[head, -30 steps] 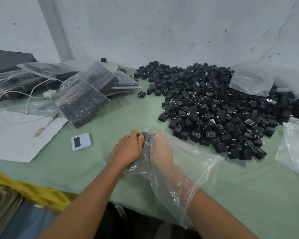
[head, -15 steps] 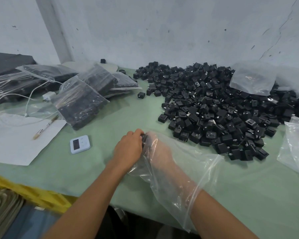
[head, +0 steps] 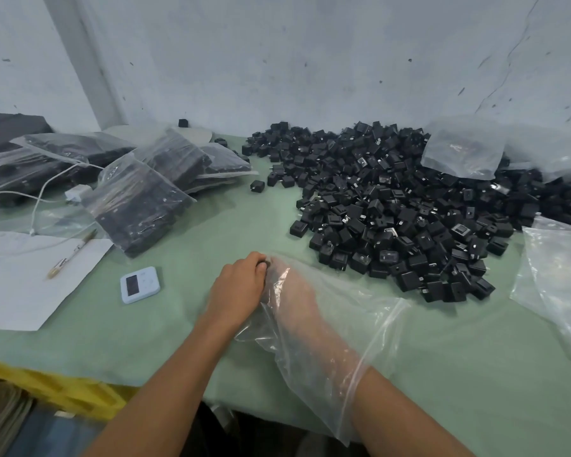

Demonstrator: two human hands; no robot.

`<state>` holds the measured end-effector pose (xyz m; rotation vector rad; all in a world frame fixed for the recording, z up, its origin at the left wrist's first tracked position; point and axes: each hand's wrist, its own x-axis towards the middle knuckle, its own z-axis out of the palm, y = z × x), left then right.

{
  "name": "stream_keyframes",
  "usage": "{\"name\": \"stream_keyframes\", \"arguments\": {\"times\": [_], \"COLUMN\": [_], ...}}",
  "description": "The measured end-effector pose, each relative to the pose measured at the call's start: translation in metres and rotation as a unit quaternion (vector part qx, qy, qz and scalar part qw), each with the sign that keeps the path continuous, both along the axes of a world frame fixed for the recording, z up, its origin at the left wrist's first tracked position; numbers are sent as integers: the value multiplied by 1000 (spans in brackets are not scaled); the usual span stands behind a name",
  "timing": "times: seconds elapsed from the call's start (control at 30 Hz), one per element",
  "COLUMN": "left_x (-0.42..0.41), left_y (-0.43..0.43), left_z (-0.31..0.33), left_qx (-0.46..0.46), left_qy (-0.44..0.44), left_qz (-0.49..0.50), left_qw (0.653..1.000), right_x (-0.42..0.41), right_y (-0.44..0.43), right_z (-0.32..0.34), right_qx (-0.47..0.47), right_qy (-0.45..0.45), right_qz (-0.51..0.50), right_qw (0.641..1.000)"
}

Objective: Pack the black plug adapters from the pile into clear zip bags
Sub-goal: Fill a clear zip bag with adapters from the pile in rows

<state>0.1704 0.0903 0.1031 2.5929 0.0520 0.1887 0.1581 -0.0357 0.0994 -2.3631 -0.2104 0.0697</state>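
Observation:
A big pile of black plug adapters [head: 399, 206] covers the right half of the green table [head: 211, 232]. A clear zip bag [head: 353, 311] lies in front of me, and my right hand [head: 294, 295] is pushed deep inside it, up past the wrist. My left hand [head: 238, 288] grips the closed end of that bag from outside, fingers curled over the plastic and a dark adapter at the bag's tip. What my right fingers hold is hidden by the plastic and by my left hand.
Several filled bags [head: 139, 199] lie at the left. A white sheet [head: 17, 282] with a pen [head: 71, 253], a small white timer [head: 139, 284] and a white cable [head: 47, 189] sit nearby. Empty clear bags lie at the right edge [head: 561, 278] and on the pile [head: 462, 150].
Both hands with the bag have shifted slightly away from me, toward the pile. The grip looks the same.

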Motion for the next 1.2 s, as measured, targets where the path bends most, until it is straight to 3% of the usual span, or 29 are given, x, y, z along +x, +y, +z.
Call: {"name": "stream_keyframes", "arguments": {"times": [0.07,0.13,0.23,0.3,0.37,0.43,0.5,0.57,0.67,0.87,1.0,1.07,1.13,1.2], "left_x": [1,3,6,7,6,6,6,6,6,6,5,4,4,4], "left_y": [1,2,1,0,0,0,1,1,2,3,2,2,1,1], "left_z": [-2,-4,-6,-7,-7,-7,-6,-6,-7,-6,-5,-4,-3,-4], "left_qx": [5,0,-7,-12,-15,-16,-19,-25,-27,-29,-34,-34,-31,-28], "left_qy": [0,-3,-12,-14,-17,-17,-17,-17,-14,-8,-5,-4,-6,-7], "left_qz": [2,4,7,9,10,7,4,1,-1,-3,-1,-2,-3,-2], "left_qw": [1000,1000,1000,1000,1000,1000,1000,1000,1000,1000,999,999,999,1000], "right_x": [-12,-35,-82,-102,-102,-82,-57,-36,-20,-21,-41,-56,-77,-106], "right_y": [-12,-45,-115,-161,-196,-220,-233,-238,-239,-248,-245,-241,-239,-232], "right_z": [16,29,39,45,53,51,43,28,6,-8,-2,9,22,37], "right_qx": [146,208,214,170,192,128,-21,-149,-251,-249,-296,-228,-6,248], "right_qy": [83,145,212,183,120,-2,-93,-93,-82,-100,-79,-76,-61,-6], "right_qz": [-55,21,103,92,13,-124,-198,-199,-161,-169,-138,-158,-201,-198], "right_qw": [984,967,948,964,974,984,975,964,951,948,942,958,978,948]}}
